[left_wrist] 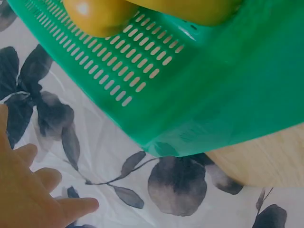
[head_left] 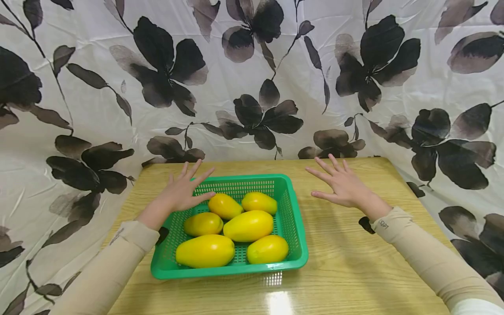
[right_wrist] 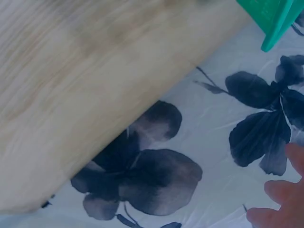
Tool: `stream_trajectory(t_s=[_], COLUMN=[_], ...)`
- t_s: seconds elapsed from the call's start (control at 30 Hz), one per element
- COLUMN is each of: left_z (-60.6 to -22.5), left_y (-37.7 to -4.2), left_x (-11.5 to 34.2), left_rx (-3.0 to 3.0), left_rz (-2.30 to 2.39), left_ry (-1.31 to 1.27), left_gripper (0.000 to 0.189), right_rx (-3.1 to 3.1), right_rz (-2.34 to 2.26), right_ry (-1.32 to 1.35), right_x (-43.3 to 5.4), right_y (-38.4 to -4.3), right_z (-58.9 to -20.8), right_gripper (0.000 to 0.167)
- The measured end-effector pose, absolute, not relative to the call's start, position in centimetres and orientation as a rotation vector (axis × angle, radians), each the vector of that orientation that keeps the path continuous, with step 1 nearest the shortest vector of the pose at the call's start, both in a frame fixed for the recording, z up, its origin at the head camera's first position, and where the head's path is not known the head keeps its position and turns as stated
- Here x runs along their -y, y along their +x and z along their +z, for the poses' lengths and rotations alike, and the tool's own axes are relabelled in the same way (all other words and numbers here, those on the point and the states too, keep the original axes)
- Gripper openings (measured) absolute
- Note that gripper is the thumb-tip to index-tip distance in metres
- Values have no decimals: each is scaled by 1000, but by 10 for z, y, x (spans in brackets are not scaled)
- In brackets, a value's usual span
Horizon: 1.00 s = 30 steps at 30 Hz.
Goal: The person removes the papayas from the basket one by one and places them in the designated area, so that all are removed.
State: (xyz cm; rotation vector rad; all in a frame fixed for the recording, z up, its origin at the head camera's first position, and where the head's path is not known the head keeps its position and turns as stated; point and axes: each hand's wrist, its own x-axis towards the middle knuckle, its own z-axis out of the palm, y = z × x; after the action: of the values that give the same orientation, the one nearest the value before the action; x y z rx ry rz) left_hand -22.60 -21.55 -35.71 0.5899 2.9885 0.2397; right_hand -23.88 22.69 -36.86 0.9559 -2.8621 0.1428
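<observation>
Several smooth yellow oval fruits, papaya-like (head_left: 248, 226), lie inside a green plastic basket (head_left: 300, 238) with slotted walls. My left hand (head_left: 181, 192), fingers spread wide, overlaps the basket's back left corner in the head view. Its thumb tip appears right at one of the rear fruits (head_left: 225, 206), but nothing is gripped. To the right of the basket, my right hand (head_left: 344, 186) is held over the table with its fingers spread and nothing in them. The left wrist view shows fingertips (left_wrist: 80, 206) apart from the basket; fingers (right_wrist: 278, 192) also show in the right wrist view.
The basket stands left of centre on a light wooden table (head_left: 346, 271). Behind the table and along both sides hangs a white cloth (head_left: 307, 87) with dark flower prints. Beige sleeves (head_left: 425, 258) cover both forearms, and a small dark object (head_left: 366, 225) sits under the right wrist.
</observation>
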Motion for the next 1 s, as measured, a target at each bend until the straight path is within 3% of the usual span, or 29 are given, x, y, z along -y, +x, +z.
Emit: stream_trajectory(t_s=[1.0], left_z=[-366], left_y=[-196], left_x=[256], left_rx=[-2906], left_rz=[635], left_ry=[552], left_gripper=[71], right_rx=[2797], right_rz=[217], right_ry=[1123], right_x=[-209], right_y=[-231], right_z=[-367], right_gripper=[68])
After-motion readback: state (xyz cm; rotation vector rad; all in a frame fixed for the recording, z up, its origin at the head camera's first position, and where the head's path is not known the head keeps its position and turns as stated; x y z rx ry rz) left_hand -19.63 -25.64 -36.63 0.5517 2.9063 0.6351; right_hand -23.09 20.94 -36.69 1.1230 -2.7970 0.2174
